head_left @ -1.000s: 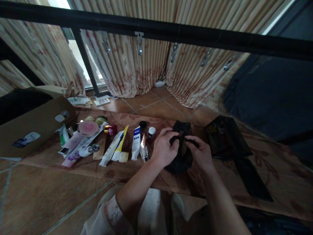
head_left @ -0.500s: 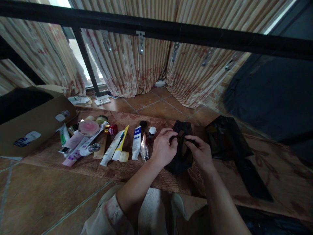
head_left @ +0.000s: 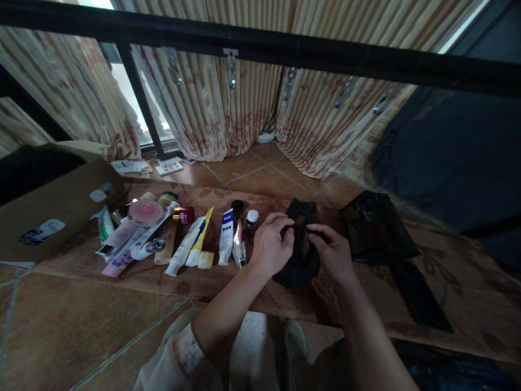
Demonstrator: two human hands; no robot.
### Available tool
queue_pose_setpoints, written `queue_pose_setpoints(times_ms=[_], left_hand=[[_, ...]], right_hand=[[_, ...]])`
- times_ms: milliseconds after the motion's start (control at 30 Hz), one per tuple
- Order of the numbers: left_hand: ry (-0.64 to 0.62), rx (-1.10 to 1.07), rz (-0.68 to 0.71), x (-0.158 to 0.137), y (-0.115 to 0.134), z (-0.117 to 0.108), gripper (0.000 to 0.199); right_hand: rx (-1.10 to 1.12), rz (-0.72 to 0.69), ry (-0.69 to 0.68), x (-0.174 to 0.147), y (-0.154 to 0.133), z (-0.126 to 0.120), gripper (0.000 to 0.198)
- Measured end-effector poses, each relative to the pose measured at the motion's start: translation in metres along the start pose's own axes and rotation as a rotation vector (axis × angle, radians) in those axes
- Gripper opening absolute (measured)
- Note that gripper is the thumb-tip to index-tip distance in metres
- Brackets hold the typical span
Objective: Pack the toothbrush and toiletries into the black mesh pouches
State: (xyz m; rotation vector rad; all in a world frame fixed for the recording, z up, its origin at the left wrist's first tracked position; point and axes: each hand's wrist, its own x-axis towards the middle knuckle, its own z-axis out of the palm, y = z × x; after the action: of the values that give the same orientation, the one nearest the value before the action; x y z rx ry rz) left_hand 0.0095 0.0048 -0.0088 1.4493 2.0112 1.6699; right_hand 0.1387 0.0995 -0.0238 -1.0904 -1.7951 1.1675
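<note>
A small black mesh pouch (head_left: 299, 271) rests on the patterned brown cloth (head_left: 240, 285). My left hand (head_left: 272, 241) pinches the left edge of its opening, and my right hand (head_left: 331, 250) pinches the right edge. The two edges are held a little apart, with a brownish patch showing between them; what lies inside is too dark to make out. Just left of my left hand are a bottle with a white cap (head_left: 253, 216), a shiny rose-coloured tube (head_left: 239, 247) and a white and blue tube (head_left: 226, 238).
Farther left lie a yellow tube (head_left: 200, 241), a red jar (head_left: 185, 215), a round pink container (head_left: 145, 213) and several other cosmetics. A cardboard box (head_left: 77, 212) stands at far left. To the right is another black pouch (head_left: 376, 228), with a flat black piece (head_left: 421, 296) nearer me.
Both hands keep their hold on the pouch's edges. The whole view has shifted very slightly; nothing else has visibly moved.
</note>
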Motion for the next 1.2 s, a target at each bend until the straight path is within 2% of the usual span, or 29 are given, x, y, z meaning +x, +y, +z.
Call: queue_pose_setpoints(times_ms=[1200], left_hand=[[-0.029, 0.069, -0.027, -0.0016, -0.0013, 0.0009, 0.020]], right_hand=[[0.004, -0.008, -0.003, 0.0011, 0.0041, 0.0002, 0.027]])
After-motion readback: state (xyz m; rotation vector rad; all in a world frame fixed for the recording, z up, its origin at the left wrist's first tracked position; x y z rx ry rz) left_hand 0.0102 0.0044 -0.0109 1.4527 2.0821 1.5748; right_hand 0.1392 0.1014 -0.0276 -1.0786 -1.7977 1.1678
